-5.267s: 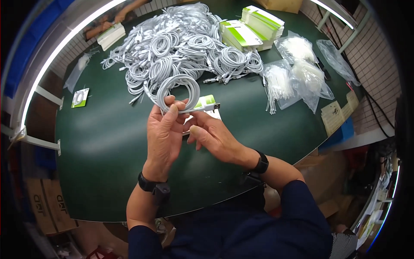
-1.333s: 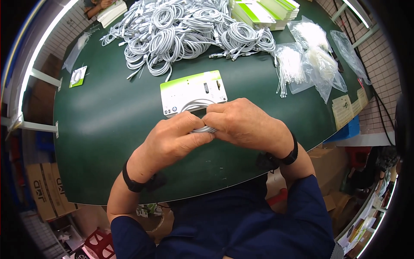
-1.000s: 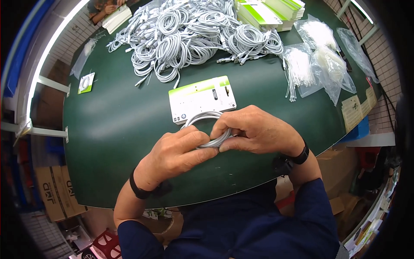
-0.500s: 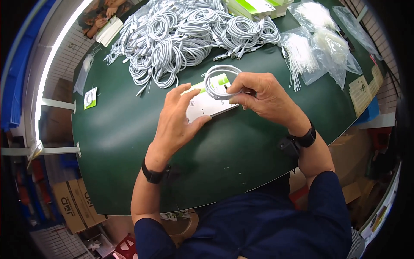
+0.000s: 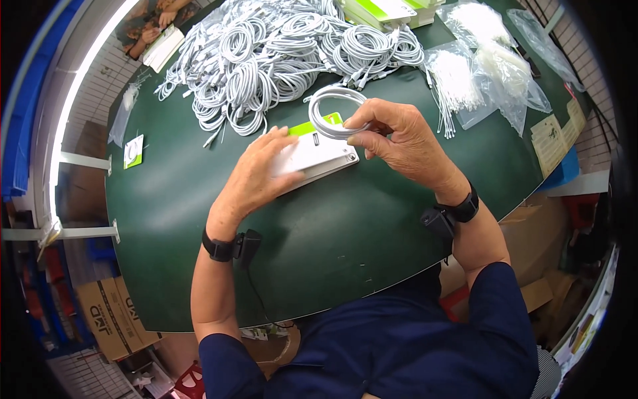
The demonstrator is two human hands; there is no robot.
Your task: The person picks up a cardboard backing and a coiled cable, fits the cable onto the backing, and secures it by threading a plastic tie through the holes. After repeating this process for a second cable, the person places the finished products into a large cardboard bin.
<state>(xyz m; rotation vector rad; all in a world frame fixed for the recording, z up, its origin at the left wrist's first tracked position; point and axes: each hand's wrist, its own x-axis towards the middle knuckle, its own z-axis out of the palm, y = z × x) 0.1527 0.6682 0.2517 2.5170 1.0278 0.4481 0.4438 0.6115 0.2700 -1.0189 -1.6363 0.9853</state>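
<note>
A loop of white cable point(image 5: 318, 110) is pinched between the thumb and fingers of my right hand point(image 5: 393, 136), raised over a white and green packaging card point(image 5: 325, 147). This card lies on a thin stack on the table, a dark mark and a small round hole showing on its face. My left hand point(image 5: 249, 169) reaches across the stack's left end with thumb and fingers spread, partly blurred and hiding that end. Beyond both hands rises a big heap of coiled white cables point(image 5: 266, 63).
Bags of white ties point(image 5: 455, 80) lie at the right on the green table point(image 5: 299, 266). More green and white cards point(image 5: 385, 13) are stacked at the back. A small carded cable point(image 5: 133, 151) sits at the left. Another person's hands point(image 5: 151, 33) show at the far left.
The face showing on the card stack differs, now with a dark mark and a round hole. My left hand has shifted slightly left over it; the cable loop stays in my right hand.
</note>
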